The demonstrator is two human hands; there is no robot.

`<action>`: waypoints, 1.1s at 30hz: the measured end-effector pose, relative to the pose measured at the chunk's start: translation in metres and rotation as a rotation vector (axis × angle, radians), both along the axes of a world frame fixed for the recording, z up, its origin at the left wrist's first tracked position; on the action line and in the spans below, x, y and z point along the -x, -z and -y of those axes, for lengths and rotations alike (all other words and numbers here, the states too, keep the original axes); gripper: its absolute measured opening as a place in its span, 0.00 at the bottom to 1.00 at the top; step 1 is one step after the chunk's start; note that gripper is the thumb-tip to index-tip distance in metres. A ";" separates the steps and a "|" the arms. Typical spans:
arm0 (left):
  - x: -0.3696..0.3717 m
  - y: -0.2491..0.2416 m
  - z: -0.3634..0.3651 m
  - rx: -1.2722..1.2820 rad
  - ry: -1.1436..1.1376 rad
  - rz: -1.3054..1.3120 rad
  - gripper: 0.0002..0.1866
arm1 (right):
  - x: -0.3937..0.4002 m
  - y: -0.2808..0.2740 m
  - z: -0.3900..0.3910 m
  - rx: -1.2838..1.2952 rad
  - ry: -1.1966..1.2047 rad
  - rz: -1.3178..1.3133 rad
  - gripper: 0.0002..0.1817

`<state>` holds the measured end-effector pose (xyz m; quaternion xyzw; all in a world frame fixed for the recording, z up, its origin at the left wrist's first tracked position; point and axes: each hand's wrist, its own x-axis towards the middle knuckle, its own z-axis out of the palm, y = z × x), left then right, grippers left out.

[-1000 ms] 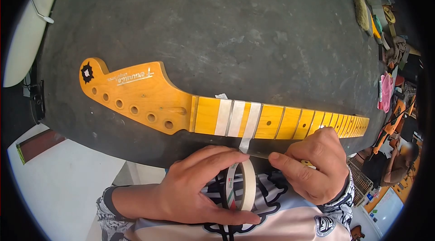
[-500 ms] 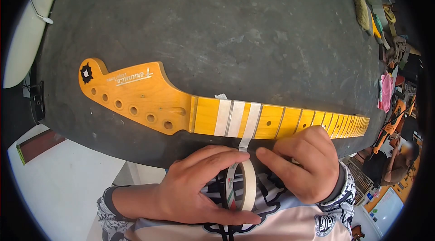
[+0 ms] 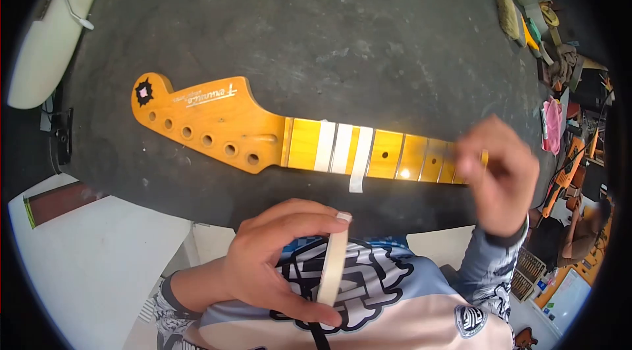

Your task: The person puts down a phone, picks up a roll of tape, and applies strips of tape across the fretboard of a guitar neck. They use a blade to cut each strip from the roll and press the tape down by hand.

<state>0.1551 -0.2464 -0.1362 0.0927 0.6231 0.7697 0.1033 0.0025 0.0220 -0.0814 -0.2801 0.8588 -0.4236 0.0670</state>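
My left hand (image 3: 276,264) grips a roll of masking tape (image 3: 334,268) edge-on between thumb and fingers, in front of my body. Across the table lies a guitar neck (image 3: 306,146), its amber headstock (image 3: 197,120) to the left. Three pale tape strips cover bands of the fretboard between metal frets. The rightmost strip (image 3: 359,166) sticks out past the neck's near edge, apart from the roll. Over the fretboard's right part hovers my right hand (image 3: 500,175), its bent fingers smeared by motion and hiding the frets beneath.
The neck rests on a dark, scuffed tabletop (image 3: 316,47). Along the right edge are a brush (image 3: 507,13), a pink cloth (image 3: 552,125) and assorted tools. Another person (image 3: 582,231) sits beyond at lower right. A pale curved object (image 3: 49,54) stands at left.
The tape roll has come apart from the rightmost strip, whose end now lies loose. My right hand has moved right and away from me, over the frets. The whole view has shifted slightly.
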 end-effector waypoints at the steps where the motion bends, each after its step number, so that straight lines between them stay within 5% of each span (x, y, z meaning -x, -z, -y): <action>1: -0.006 0.001 0.000 -0.030 -0.020 -0.001 0.51 | 0.010 0.005 0.004 -0.057 0.070 0.001 0.06; 5: -0.024 0.014 0.002 -0.268 -0.117 -0.026 0.51 | 0.045 0.016 0.015 -0.335 0.195 0.078 0.09; 9: -0.039 0.020 0.008 -0.335 -0.158 -0.030 0.51 | 0.036 0.031 0.015 -0.443 0.122 -0.493 0.15; 14: -0.050 0.019 0.002 -0.340 -0.159 0.014 0.50 | -0.009 0.022 0.047 -0.118 -0.201 -0.273 0.19; 19: -0.057 0.015 -0.001 -0.287 -0.133 0.017 0.50 | -0.023 0.030 0.058 -0.133 -0.212 -0.247 0.25; 28: -0.066 0.018 -0.007 -0.246 -0.188 0.106 0.52 | -0.032 0.045 0.057 -0.260 -0.231 -0.682 0.31; 33: -0.066 0.019 -0.006 -0.255 -0.185 0.102 0.52 | -0.035 0.032 0.057 -0.246 -0.249 -0.506 0.36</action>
